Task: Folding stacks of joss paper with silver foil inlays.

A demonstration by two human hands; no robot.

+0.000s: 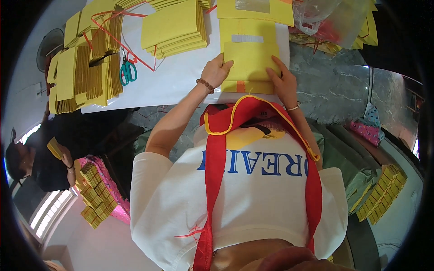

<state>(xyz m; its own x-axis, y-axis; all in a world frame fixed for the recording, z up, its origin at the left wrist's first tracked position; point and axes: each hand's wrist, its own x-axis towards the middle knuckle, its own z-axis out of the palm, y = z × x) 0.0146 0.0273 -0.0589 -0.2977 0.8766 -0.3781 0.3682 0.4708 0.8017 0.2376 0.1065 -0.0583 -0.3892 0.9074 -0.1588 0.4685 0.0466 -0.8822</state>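
Note:
A yellow paper piece [248, 63] lies at the table's front edge, on top of more yellow paper with an orange-red patch along its near side. My left hand [217, 71] grips its left side, the thumb pressing on the edge and the other fingers mostly hidden. Along the opposite side my right hand [284, 81] holds the edge, thumb and forefinger on the paper. A larger yellow sheet with a pale rectangle [247, 38] shows just beyond. I cannot tell whether the held piece is one sheet or several.
Stacks of yellow paper [174, 28] and folded yellow bundles [74, 72] cover the table's left. Teal-handled scissors [128, 72] lie beside red ribbon [108, 34]. A clear plastic bag [334, 20] sits at the far right. At left, another person [47, 156] holds yellow paper.

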